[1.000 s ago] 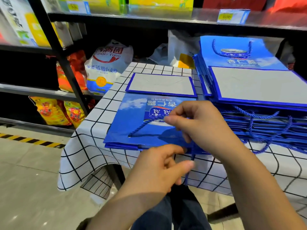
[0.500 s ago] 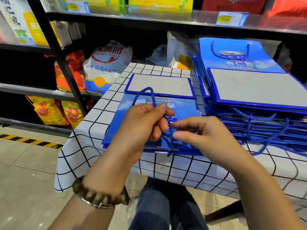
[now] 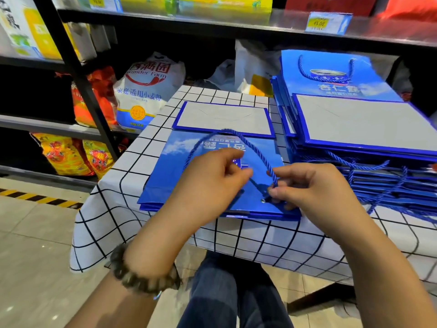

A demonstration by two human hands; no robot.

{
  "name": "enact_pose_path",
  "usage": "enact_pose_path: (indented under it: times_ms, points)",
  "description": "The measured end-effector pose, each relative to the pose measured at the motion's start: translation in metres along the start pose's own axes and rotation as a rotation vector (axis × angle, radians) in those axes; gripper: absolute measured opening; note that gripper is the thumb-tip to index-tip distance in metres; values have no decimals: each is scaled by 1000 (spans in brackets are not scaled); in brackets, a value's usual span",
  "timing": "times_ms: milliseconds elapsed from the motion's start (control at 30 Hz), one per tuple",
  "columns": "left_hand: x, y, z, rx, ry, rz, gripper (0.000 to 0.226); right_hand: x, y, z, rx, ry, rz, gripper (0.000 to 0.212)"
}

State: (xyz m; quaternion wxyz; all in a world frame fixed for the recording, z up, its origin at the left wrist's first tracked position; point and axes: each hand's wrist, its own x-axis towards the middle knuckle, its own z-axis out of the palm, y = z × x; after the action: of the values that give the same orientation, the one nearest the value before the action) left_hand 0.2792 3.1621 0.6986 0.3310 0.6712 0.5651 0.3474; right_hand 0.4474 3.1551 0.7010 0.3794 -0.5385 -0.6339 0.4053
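A flat blue paper gift bag (image 3: 179, 171) lies on the checked tablecloth (image 3: 123, 185), its grey bottom flap (image 3: 222, 118) folded over at the far end. A blue cord (image 3: 227, 132) arches over the bag as a handle loop. My right hand (image 3: 314, 188) pinches the cord's right end beside a metal eyelet (image 3: 263, 200) near the bag's front edge. My left hand (image 3: 212, 181), fingers curled, holds the cord's left part above the bag.
A tall stack of the same blue bags (image 3: 359, 129) with hanging cords fills the table's right side. Black shop shelves (image 3: 78, 74) stand behind and to the left, with a white flour sack (image 3: 146, 91) and red and yellow packets. Tiled floor lies to the left.
My left hand rose from below the table edge onto the bag and took the cord. The cord loop has grown wider, and my right hand has moved to the eyelet.
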Motion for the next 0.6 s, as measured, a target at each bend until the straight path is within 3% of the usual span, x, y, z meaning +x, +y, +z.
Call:
enact_pose_path:
  times_ms: [67, 133, 333, 600]
  points:
    - [-12, -10, 0, 342, -71, 130, 45, 1, 4, -1, -50, 40, -21, 39]
    - [-21, -16, -1, 462, -115, 230, 53, 2, 6, -1, -110, 47, -34, 37]
    - [-22, -37, 2, 413, 11, 397, 39, 5, 6, 3, -139, 48, -58, 36]
    - [-19, -34, 3, 412, 121, 461, 31, 7, 1, 3, -387, 14, -117, 23]
